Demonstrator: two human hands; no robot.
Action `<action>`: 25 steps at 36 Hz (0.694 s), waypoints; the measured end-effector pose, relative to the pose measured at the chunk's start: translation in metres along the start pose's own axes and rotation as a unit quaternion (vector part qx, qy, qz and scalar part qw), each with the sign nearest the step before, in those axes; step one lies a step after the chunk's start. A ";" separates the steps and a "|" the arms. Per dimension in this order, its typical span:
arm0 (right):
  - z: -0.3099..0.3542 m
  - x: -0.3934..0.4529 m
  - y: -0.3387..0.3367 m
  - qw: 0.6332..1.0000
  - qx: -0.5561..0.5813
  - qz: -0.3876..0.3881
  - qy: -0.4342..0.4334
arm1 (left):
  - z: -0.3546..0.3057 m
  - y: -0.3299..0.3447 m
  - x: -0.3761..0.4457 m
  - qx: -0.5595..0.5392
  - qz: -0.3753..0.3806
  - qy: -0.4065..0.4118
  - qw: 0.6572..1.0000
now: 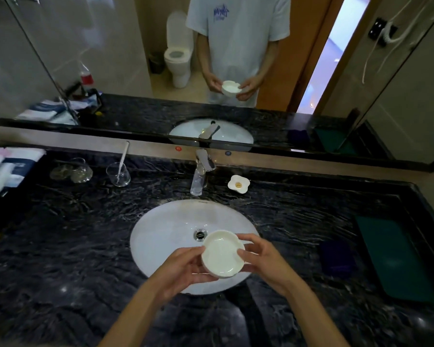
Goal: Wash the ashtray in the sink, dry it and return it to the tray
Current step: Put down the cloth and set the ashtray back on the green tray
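Note:
A round white ashtray (222, 255) is held with both hands over the front part of the white oval sink (161, 236). My left hand (183, 269) grips its left side from below. My right hand (258, 256) pinches its right rim with thumb and fingers. The ashtray's hollow faces up toward me and looks empty. The chrome faucet (201, 175) stands behind the basin; no water runs from it. A dark green tray (396, 256) lies on the counter at the right.
The dark marble counter (73, 246) carries a glass with a toothbrush (118, 172), a clear glass dish (72, 170), a white flower-shaped soap dish (239, 183), a purple cloth (337, 259) beside the tray, and folded towels (8, 164) at left. A mirror covers the wall.

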State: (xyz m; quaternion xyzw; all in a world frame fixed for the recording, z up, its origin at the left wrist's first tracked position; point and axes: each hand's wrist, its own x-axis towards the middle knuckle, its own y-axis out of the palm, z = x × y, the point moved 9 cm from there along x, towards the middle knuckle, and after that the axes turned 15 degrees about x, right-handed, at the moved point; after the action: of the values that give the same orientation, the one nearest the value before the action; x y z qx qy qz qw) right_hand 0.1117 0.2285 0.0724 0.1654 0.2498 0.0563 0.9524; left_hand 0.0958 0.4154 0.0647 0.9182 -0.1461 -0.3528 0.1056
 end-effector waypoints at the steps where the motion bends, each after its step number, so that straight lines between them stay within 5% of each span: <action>1: -0.001 -0.002 -0.001 1.000 0.017 -0.008 -0.001 | -0.002 -0.001 0.001 0.007 0.003 -0.001 1.000; 11: -0.007 -0.042 -0.016 0.983 0.107 -0.133 -0.063 | -0.021 0.023 0.009 0.128 0.065 0.037 0.989; 25: -0.003 -0.116 -0.079 0.960 0.144 -0.206 -0.126 | -0.007 0.114 -0.003 0.187 0.126 0.050 0.973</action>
State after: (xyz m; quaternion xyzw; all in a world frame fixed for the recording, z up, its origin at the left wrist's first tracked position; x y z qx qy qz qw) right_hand 0.0109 0.1335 0.0958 0.2514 0.1616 -0.1995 0.9332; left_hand 0.0768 0.3108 0.1052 0.9123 -0.3185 -0.2567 -0.0177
